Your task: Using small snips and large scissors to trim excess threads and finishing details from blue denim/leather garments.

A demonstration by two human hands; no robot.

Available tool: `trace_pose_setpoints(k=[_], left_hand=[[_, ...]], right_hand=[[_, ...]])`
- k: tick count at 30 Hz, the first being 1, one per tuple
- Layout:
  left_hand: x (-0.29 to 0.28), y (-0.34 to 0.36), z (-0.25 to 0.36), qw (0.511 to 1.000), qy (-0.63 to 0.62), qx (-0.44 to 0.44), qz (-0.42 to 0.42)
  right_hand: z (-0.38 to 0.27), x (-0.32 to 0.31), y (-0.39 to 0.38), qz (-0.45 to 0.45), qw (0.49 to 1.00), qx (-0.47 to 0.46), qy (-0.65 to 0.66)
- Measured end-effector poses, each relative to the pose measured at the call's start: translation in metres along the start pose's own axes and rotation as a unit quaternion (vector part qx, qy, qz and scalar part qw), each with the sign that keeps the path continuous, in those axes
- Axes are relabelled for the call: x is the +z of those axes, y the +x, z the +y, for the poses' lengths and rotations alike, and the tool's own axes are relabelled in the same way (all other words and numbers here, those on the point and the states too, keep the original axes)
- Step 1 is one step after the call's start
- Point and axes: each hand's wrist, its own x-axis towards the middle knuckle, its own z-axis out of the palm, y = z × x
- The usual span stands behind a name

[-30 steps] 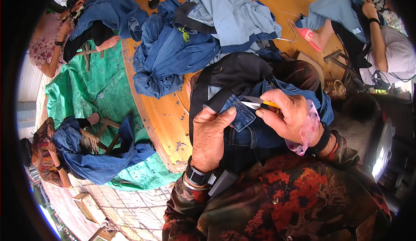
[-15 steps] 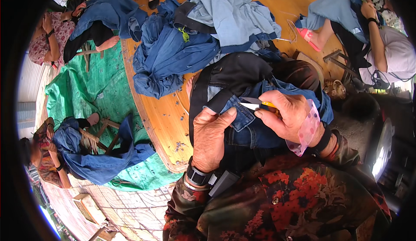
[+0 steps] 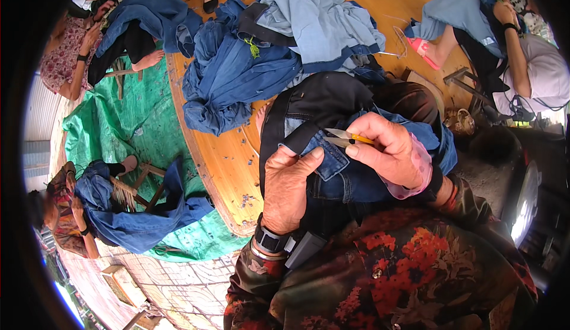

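Note:
A pair of dark blue jeans (image 3: 368, 178) with black lining cloth (image 3: 320, 95) lies across my lap. My left hand (image 3: 289, 181) pinches the waistband end (image 3: 328, 159) between thumb and fingers, holding it up. Gripped in my right hand (image 3: 389, 152) is a small pair of yellow-handled thread snips (image 3: 361, 139). Their two pointed blades stand slightly apart, tips pointing left at the upper edge of the waistband end; whether they touch it I cannot tell. A pink dotted band and dark straps circle my right wrist.
A heap of blue denim garments (image 3: 237, 81) with a pale pair on top (image 3: 320, 21) lies ahead on the wooden board (image 3: 231, 181). Green sheeting (image 3: 113, 122) covers the floor at left. People with denim sit at left, far left and right.
My right hand has turned slightly, and the snips' blades have shifted left and up along the waistband end, showing more apart. My left hand stays in place. The person at upper left moved their hands.

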Motion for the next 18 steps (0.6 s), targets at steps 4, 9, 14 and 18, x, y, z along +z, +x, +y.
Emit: trace_pose_setpoints(k=[4,9,14,18], left_hand=[[0.002,0.0014,0.0012,1.0,-0.008,-0.005,-0.018],[-0.0016,0.0011,-0.0019,1.0,0.004,0.004,0.004],[-0.0001,0.0019,-0.0015,1.0,0.011,0.009,0.003],[0.0012,0.0014,-0.0011,1.0,-0.002,0.007,0.005]], right_hand=[[0.0017,-0.0026,0.0008,0.036,0.987,0.049,0.15],[-0.004,-0.0046,-0.0033,0.013,0.999,-0.019,-0.045],[-0.0031,-0.0018,-0.0057,0.022,0.984,-0.061,-0.168],[-0.0015,0.0002,-0.0084,0.033,0.983,-0.055,-0.169]])
